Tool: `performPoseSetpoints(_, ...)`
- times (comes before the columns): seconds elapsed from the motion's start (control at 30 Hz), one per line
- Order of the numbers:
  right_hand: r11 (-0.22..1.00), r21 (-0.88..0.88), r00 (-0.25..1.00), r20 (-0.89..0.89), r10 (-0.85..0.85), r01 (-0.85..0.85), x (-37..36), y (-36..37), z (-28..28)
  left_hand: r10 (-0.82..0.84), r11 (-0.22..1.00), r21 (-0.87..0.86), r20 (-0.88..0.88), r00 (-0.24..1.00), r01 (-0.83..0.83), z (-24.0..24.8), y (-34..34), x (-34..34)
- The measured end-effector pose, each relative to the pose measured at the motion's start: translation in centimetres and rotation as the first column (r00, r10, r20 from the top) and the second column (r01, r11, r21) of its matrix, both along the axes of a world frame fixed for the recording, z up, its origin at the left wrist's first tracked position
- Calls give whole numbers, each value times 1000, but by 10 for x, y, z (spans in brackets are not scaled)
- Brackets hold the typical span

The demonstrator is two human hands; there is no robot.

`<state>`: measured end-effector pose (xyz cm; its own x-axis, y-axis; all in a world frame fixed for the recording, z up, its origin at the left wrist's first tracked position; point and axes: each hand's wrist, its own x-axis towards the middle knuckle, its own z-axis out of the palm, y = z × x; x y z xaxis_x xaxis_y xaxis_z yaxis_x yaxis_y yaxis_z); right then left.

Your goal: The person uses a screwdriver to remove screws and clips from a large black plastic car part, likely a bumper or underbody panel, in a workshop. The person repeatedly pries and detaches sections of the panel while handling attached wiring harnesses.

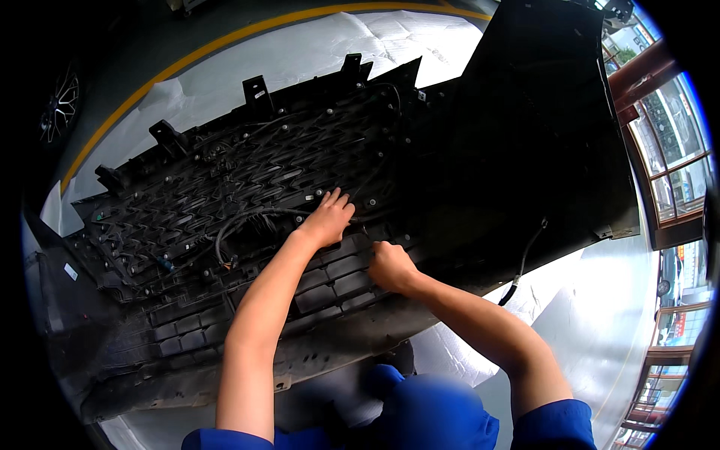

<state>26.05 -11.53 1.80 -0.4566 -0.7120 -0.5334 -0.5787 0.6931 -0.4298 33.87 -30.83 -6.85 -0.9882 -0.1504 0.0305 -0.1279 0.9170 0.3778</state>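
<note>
A large black car front bumper [525, 172] lies with its inner side up, and its patterned grille [277, 154] takes up the left half. My left hand [330, 220] rests on the grille's lower edge, fingers stretched out and a little apart. To its right and nearer me, my right hand [391, 268] is closed in a fist above the lower grille slats [330, 289]. Whatever the fist holds is hidden; a thin dark shape shows between the two hands. A grey wiring harness [229, 227] curves across the grille left of my left hand.
White sheeting [420, 37] lies under and around the bumper. A loose cable [525, 259] hangs at its right part. Mounting brackets [256, 96] stick up along the far edge. Beyond are a yellow floor line [202, 51], a car wheel [61, 103] and windows [667, 139] at right.
</note>
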Motion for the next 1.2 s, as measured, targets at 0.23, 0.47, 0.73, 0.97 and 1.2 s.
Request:
performPoseSetpoints(0.23, 988, 146, 971, 222, -88, 57, -32, -40, 47, 37, 999, 37, 42, 998, -38, 9, -3, 3)
performPoseSetpoints(0.47, 891, 239, 918, 193, 346, -386, -95, -58, 51, 46, 996, 71, 64, 997, -50, 14, 2, 3)
performPoseSetpoints(0.73, 614, 242, 545, -297, 784, -752, -135, -2, 11, -11, 997, 72, 55, 998, 7, 14, -2, 3)
performPoseSetpoints(0.97, 501, 275, 344, -461, 818, -821, -147, -2, 7, 6, 997, 72, 27, 1000, -8, 11, -1, -1)
performPoseSetpoints(1.2, 713, 200, 708, -107, 698, -672, -138, -31, 13, 43, 997, 64, -22, 999, -41, 4, 0, -2)
